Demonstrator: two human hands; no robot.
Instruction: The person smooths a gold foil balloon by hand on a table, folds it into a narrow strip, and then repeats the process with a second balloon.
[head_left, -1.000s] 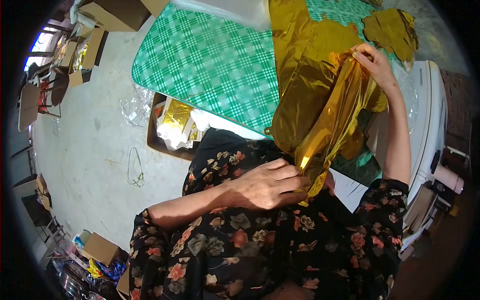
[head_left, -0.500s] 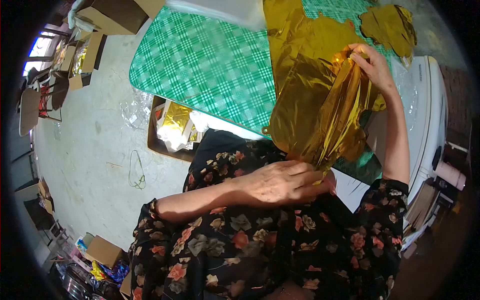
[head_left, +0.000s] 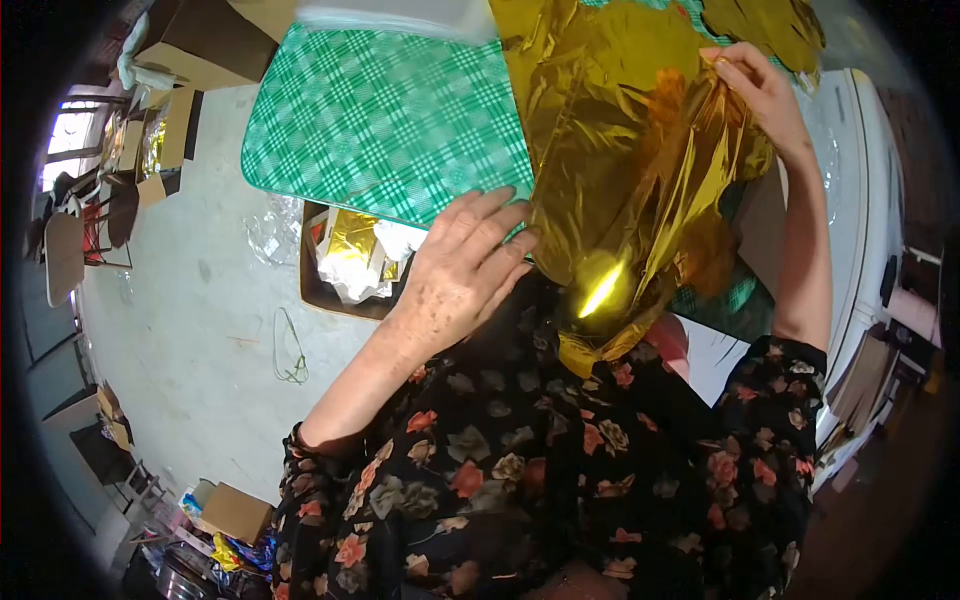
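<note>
Flat, uninflated gold foil balloons point(head_left: 610, 150) lie in an overlapping heap at the right of the table, creased and shiny, draping over its front edge toward my lap. At the upper right, my right hand point(head_left: 765, 95) pinches a gathered edge of the foil between thumb and fingers. My left hand point(head_left: 465, 255) is over the table's front edge, fingers stretched and slightly apart, fingertips right by the foil's left border. Nothing shows in that hand. The table wears a green plaid cover point(head_left: 390, 120).
Below the table's front edge stands an open cardboard box point(head_left: 312, 270) with gold and white packets. More gold foil point(head_left: 765, 35) lies at the back right. A white appliance point(head_left: 860, 190) stands along the right. A green string loop point(head_left: 290, 350) lies on the floor, with cartons point(head_left: 235, 515) at lower left.
My left hand has let go of the foil's lower end and moved up and left to the table edge. My right hand has moved slightly upward, still pinching the foil.
</note>
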